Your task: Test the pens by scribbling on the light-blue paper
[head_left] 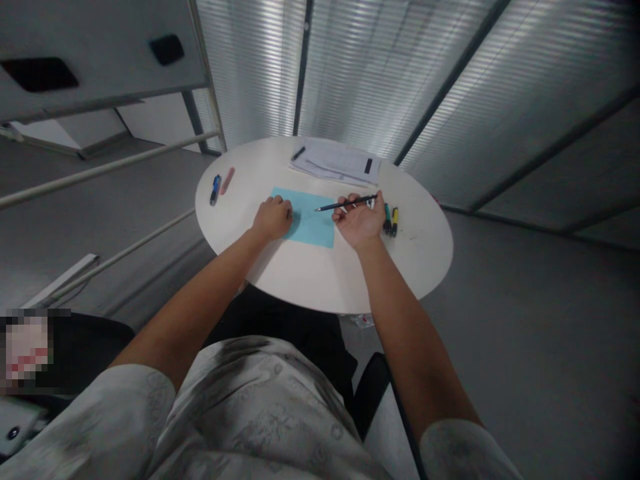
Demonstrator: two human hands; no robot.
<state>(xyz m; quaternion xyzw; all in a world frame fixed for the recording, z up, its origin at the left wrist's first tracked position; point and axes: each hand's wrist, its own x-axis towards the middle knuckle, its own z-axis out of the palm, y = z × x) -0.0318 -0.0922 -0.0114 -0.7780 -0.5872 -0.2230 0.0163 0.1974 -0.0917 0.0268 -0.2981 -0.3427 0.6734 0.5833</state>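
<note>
My left hand (271, 219) rests curled on the left edge of a light blue sheet of paper (311, 223), and nothing shows in its fingers. My right hand (357, 222) sits just off the sheet's right edge, shut on a dark pencil (346, 204) whose tip points left over the paper. Right beside that hand stand a teal marker (387, 219) and a yellow marker (395, 221). At the table's left lie a blue pen (215, 190) and a pink marker (227, 181).
The round white table (350, 280) holds a stack of papers (336, 163) at its far side, with a black pen (299, 153) on top. Grey floor surrounds it, a black chair sits near my body, and a pale railing runs to the left.
</note>
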